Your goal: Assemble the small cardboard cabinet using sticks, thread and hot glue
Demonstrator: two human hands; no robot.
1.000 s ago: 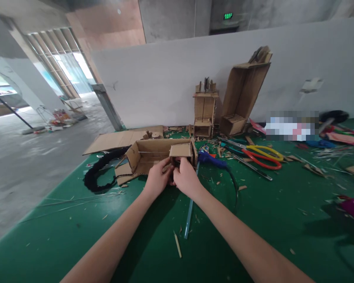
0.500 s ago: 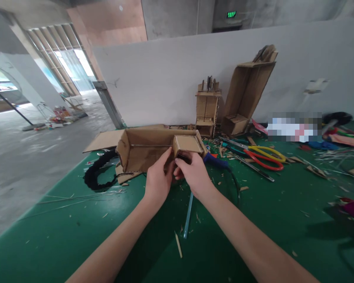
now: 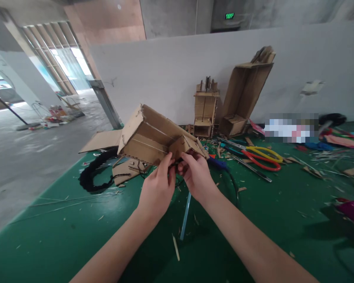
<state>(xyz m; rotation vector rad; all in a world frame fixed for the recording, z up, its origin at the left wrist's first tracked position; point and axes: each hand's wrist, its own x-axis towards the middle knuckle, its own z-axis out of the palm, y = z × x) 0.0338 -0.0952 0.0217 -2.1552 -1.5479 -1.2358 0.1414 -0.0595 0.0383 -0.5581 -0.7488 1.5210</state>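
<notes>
An open cardboard box [image 3: 153, 133] with a smaller closed compartment at its right end is tilted, its left end raised off the table. My left hand [image 3: 159, 182] grips the lower edge near the compartment, thumb and fingers pressed to the board. Around the compartment's front corner my right hand [image 3: 196, 171] is closed, fingertips close to those of the left. What lies between the fingertips is partly hidden. Beneath the box are loose cardboard pieces [image 3: 128, 173] with dark cord. A translucent blue stick [image 3: 185, 216] lies below my hands, beside a short pointed wooden stick [image 3: 176, 247].
Two upright cardboard structures [image 3: 205, 110] [image 3: 244, 94] stand against the white partition [image 3: 153, 70]. Right of my hands lie a blue-handled corded tool [image 3: 220, 163], red-and-yellow-handled pliers [image 3: 264, 157] and a pen-like tool [image 3: 253, 169]. Black fuzzy material [image 3: 91, 173] sits left on the green table [image 3: 76, 236].
The cardboard box has gone from lying level to tilted, its left end lifted and its right end lower. Both hands stay at the compartment, with the fingers shifted on its edge.
</notes>
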